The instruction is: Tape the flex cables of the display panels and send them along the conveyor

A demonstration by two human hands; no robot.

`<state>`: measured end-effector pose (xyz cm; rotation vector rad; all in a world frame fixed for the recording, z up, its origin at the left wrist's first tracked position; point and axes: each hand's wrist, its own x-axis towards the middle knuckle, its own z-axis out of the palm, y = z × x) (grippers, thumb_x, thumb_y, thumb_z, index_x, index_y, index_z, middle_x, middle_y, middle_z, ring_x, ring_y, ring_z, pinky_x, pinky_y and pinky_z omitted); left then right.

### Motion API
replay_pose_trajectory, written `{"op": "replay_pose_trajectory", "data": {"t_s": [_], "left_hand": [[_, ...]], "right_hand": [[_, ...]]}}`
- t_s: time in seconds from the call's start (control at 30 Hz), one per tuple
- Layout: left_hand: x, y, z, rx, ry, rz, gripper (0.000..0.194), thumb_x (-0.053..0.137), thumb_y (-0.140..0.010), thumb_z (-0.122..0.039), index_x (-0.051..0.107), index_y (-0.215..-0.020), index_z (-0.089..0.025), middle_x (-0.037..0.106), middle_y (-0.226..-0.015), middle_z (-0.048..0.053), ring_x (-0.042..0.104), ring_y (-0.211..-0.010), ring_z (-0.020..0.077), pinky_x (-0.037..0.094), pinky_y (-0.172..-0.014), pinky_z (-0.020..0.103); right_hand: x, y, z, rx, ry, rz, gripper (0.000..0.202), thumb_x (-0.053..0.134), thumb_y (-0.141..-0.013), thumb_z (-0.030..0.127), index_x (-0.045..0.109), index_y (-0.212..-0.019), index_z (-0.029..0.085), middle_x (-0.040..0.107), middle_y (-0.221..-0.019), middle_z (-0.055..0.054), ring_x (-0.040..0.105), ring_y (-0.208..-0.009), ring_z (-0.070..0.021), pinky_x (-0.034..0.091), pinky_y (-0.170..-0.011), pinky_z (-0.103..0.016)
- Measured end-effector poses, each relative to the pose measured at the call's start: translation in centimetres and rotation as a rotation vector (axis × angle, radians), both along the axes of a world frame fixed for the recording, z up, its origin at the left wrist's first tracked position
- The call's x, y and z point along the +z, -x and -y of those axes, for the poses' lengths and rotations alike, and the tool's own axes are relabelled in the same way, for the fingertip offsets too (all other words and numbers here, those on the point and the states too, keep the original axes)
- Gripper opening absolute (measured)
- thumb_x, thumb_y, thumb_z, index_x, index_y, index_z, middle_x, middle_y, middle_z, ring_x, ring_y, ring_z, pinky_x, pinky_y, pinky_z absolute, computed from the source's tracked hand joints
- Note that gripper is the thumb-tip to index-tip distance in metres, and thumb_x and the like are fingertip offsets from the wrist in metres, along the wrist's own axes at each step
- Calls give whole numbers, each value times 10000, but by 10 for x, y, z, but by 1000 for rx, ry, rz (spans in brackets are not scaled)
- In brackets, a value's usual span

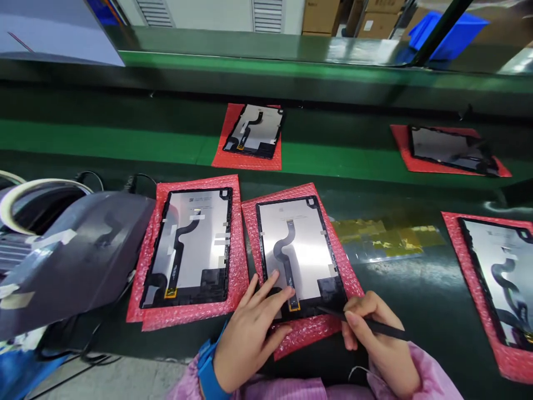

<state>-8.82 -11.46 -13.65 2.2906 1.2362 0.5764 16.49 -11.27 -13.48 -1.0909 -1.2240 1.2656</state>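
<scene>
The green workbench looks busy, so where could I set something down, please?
The green strip is bare between the far middle panel and the far right panel, as is the dark benchtop between the right hand and the near right panel. The near left panel and near middle panel crowd the left hand.

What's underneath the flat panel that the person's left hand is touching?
Red bubble wrap shows past the edges of the panel, on the dark green bench. The panel's underside and anything else between it and the wrap are hidden.
</scene>
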Motion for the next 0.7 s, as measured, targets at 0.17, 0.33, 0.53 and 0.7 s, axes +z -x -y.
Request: {"op": "replay_pose_trajectory", "data": {"t_s": [0.17, 0.33, 0.53, 0.7], "left_hand": [[-2, -1, -3, 4, -33, -25, 482, 542, -1019, -209, 413, -1483, -208, 654, -1420, 101, 481, -1445, 268, 447, -1152, 579], [-5, 0, -4, 18, -66, -9, 471, 523, -1029, -222, 428, -1491, -220, 651, -1424, 100, 504, -1427, 263, 467, -1147, 556], [-7, -1, -6, 24, -63, 5, 477, 527, -1031, -247, 428, -1498, -240, 655, -1422, 83, 520, -1414, 262, 482, -1140, 550], [-8, -2, -7, 21, -61, 7, 462, 523, -1034, -256, 430, -1486, -237, 675, -1396, 72, 522, -1413, 260, 476, -1143, 556]], "right_hand": [[3, -34, -39, -334, -32, 233, 239, 713, -952, 345, 565, -801, 234, 665, -613, 38, 624, -504, -100, 525, -493, -194], [-6, -68, -78, -447, 39, 336, 344, 798, -841, 495, 586, -864, 226, 690, -670, 23, 645, -512, -119, 533, -468, -221], [-10, -69, -82, -377, 93, 347, 373, 793, -832, 525, 566, -848, 229, 689, -671, 27, 650, -513, -119, 541, -442, -217], [-9, -67, -86, -399, 99, 293, 411, 827, -789, 529, 553, -777, 223, 684, -621, 29, 633, -466, -117, 526, -407, -214]]}}
